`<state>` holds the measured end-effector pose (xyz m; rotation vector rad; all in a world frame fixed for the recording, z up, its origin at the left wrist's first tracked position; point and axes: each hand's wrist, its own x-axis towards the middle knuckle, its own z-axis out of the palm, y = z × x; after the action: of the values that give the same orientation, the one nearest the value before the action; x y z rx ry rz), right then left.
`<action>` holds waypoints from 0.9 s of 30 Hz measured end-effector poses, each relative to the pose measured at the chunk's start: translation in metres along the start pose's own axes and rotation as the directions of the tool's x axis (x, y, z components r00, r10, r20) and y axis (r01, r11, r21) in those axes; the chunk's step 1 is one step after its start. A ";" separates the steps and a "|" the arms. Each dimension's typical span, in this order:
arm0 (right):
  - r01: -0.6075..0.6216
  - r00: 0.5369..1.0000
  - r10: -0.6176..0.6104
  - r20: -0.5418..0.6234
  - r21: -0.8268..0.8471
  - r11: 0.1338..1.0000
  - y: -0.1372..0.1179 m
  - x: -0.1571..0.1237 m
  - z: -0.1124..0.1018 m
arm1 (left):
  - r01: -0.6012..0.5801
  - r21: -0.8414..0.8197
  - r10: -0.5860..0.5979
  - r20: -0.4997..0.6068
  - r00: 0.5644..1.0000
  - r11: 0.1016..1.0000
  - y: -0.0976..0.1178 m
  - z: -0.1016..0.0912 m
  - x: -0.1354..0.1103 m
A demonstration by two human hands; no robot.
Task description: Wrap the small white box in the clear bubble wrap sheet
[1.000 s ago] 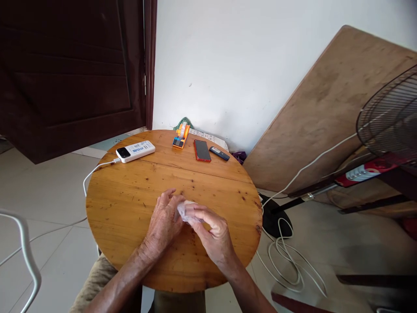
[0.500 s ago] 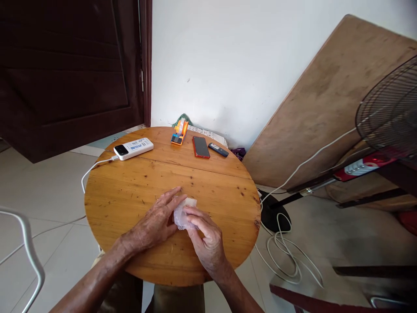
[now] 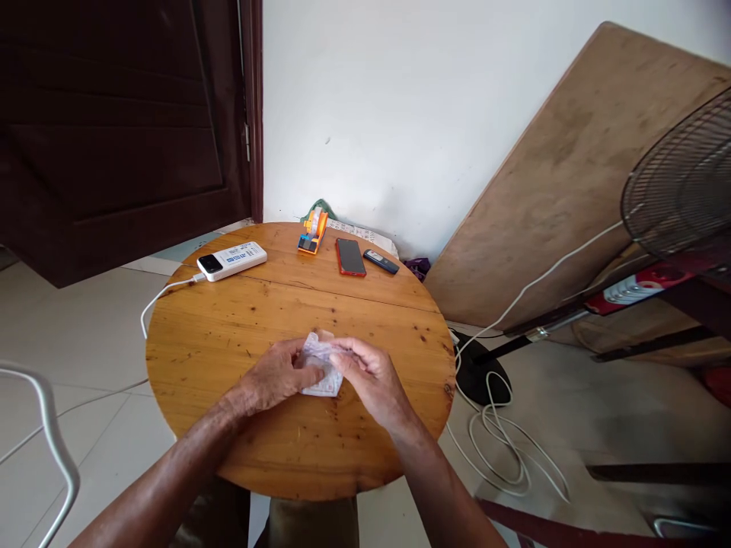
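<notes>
Between my two hands is a small, whitish, see-through plastic packet (image 3: pixel 320 380), its film creased and its upper part folded or bunched. My left hand (image 3: pixel 281 374) grips its left side, thumb laid across the front and fingers behind. From the right, my right hand (image 3: pixel 374 378) pinches the upper right edge of the film between thumb and fingers. What lies inside the packet, if anything, I cannot make out. Both hands are above the near middle of the round wooden table (image 3: pixel 228 320).
At the table's back stand a white power bank (image 3: pixel 233 261) with a cable, an orange tape dispenser (image 3: pixel 312 231), a red-edged phone (image 3: pixel 350 257) and a small dark device (image 3: pixel 381 262). A fan (image 3: pixel 679 175) and coiled cable (image 3: pixel 502 449) are at right; a dark door (image 3: pixel 114 137) is at left.
My left hand has gone from lying flat beside the packet to gripping it. The packet looks lifted and turned, and my right hand has moved up to its upper right edge.
</notes>
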<state>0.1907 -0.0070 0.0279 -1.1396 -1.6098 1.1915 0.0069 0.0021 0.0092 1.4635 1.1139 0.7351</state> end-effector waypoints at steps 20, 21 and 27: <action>-0.027 1.000 0.025 0.010 0.294 0.955 0.029 0.009 0.013 | -0.008 -0.340 0.032 0.067 0.997 0.940 -0.003 -0.013 0.000; -0.030 1.000 0.029 0.009 0.296 0.955 0.029 0.008 0.013 | 0.008 -0.409 0.031 0.089 0.996 0.913 -0.004 -0.012 0.001; 0.011 0.999 -0.004 -0.035 0.211 0.977 0.033 0.003 0.012 | 0.114 -0.644 -0.025 0.146 0.989 0.757 -0.011 -0.005 0.002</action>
<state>0.1852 -0.0023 -0.0064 -1.0111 -1.4221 1.2976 0.0010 0.0052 -0.0007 0.8459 0.6942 0.8530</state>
